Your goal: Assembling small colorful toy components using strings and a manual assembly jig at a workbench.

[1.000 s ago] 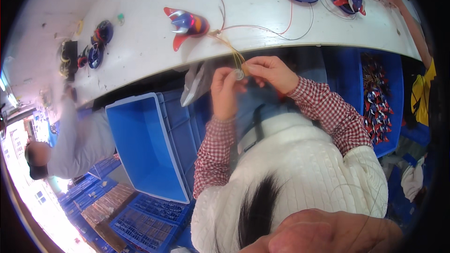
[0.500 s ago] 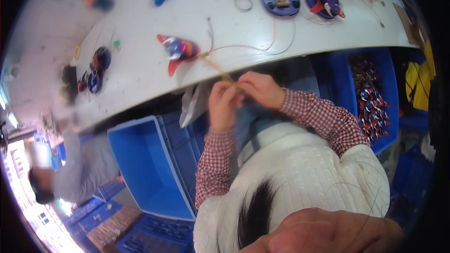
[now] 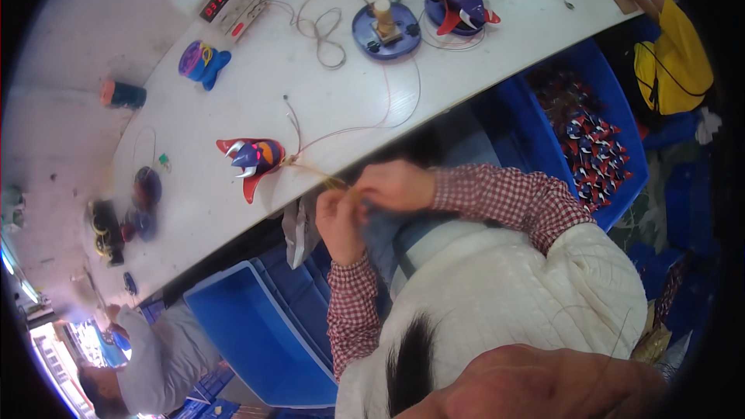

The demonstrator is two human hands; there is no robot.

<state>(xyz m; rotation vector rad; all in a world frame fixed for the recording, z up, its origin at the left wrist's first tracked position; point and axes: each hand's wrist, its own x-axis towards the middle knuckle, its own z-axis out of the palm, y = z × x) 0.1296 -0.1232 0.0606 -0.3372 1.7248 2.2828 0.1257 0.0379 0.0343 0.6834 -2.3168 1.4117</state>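
Note:
My left hand [image 3: 340,223] and my right hand [image 3: 397,185] are closed close together just off the table's front edge. Both pinch thin yellow wires [image 3: 317,173]; the exact ends between the fingertips are hidden and slightly blurred. These wires run to a purple and red winged toy figure [image 3: 256,157] with white horn-like points, lying on the table with a red glow on it. Thin red and grey leads reach from beside the toy toward a round purple base [image 3: 386,31] with a tan post standing on it.
On the white table [image 3: 341,101] stand a power supply [image 3: 231,1] with a lit display, a blue tub [image 3: 203,64], a thread spool [image 3: 124,95] and more winged toys [image 3: 464,6]. Blue crates [image 3: 256,334] sit below; one bin [image 3: 613,109] holds several toy parts. Other people [image 3: 155,357] work nearby.
The view has shifted, bringing the power supply and a yellow-clad person's arm into clearer sight. Both hands keep pinching the wires, and the toy remains on the table.

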